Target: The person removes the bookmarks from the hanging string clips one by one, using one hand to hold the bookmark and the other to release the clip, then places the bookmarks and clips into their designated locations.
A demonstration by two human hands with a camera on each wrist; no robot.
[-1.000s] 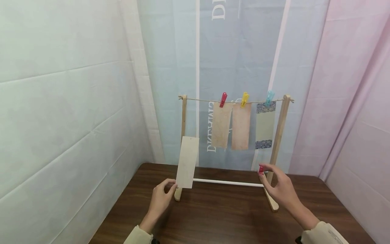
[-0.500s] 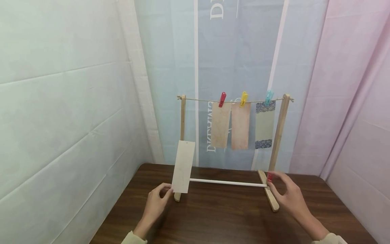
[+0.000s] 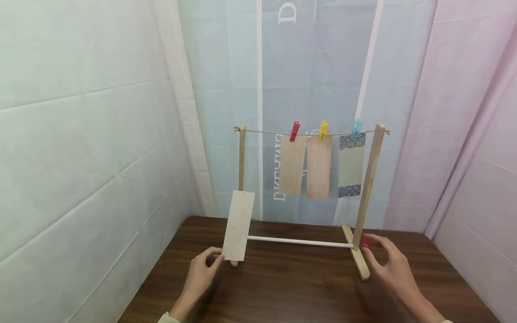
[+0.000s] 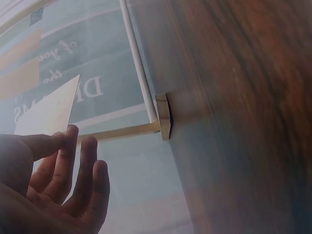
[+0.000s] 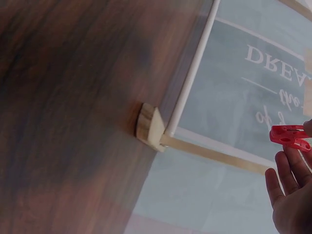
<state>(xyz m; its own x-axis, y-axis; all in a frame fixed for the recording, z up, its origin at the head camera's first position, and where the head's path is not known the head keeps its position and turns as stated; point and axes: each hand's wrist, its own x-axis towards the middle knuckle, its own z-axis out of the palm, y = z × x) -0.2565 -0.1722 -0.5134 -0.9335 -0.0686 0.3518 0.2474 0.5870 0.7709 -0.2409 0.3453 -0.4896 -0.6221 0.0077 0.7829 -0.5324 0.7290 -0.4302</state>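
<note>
Pale card [image 3: 239, 225] found held up in front of the left post [image 3: 242, 157], hiding its lower part in my head view. Position, as I read it remotely: the card extends up and to the right from the left hand [image 3: 200, 271], long axis near upright, top leaning right. Its top edge, with one small hole, sits below the string [image 3: 262, 132], under the stretch between the left post and the hung red clip [image 3: 295, 131]; I judge that difference in height the governing relation.

I record the left hand as nearer: thumb and finger pinch the card at its lower left corner, with at least two other fingers free of it. The right hand [image 3: 392, 264], well apart from the card, just right of the right post [image 3: 369, 184], pinches the held red clip [image 5: 288, 137]. I cannot tell whether that clip is squeezed apart.

Materials: the card is thin, flat, rectangular, faintly mottled and stiff-looking. Clips appear plastic, including the yellow clip [image 3: 323, 131] and light blue clip [image 3: 357, 129]. Hung beneath: a beige card [image 3: 291, 166], a pinkish card [image 3: 318, 167] and a blue-banded card [image 3: 350, 166]. Posts are pale wood; the white rod [image 3: 303, 242] is smooth; the table [image 3: 291, 287] shows dark wood grain.
</note>
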